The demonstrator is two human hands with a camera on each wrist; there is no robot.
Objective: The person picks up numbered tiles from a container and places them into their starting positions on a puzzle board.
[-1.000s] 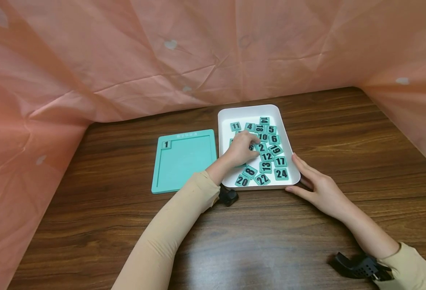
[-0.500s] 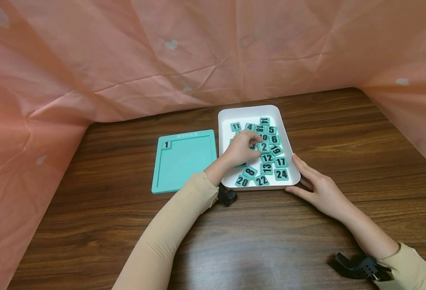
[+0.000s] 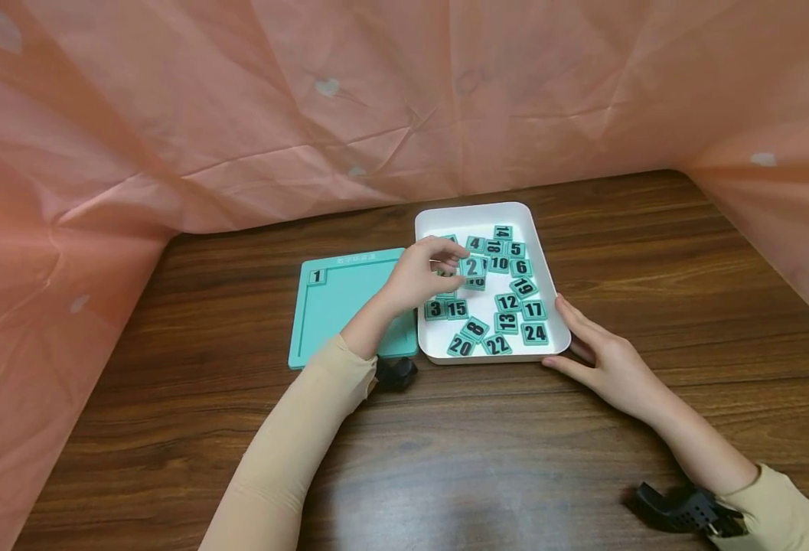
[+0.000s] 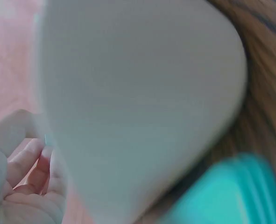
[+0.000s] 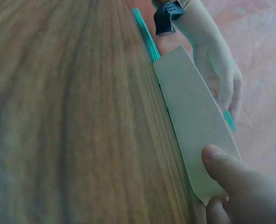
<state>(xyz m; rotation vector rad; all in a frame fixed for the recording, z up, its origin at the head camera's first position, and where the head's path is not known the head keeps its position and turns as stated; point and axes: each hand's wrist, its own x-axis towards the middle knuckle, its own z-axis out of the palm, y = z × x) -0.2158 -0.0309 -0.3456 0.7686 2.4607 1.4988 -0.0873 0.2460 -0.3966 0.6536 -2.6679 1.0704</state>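
In the head view my left hand (image 3: 418, 275) pinches a teal number tile (image 3: 472, 267) marked 2 between thumb and fingertips, raised above the left half of the white tray (image 3: 438, 353). Its edge shows as a teal sliver (image 5: 229, 121) in the right wrist view. My right hand (image 3: 607, 366) rests against the tray's near right corner, its fingers fairly straight along the side and the thumb (image 5: 215, 156) on the front wall. Left of the tray lies a teal square frame board (image 3: 338, 314), with a tile marked 1 (image 3: 317, 276) in its far left corner.
Several loose numbered tiles lie in the tray, among them a tile marked 24 (image 3: 534, 334). The tray and board stand side by side on a brown wooden table (image 3: 487, 459). A pink curtain (image 3: 404, 115) hangs behind. Each forearm wears a black wrist device (image 3: 683, 506).
My left hand has picked the tile marked 2 out of the group and drawn it up and to the left. My right hand has stayed at the tray corner.
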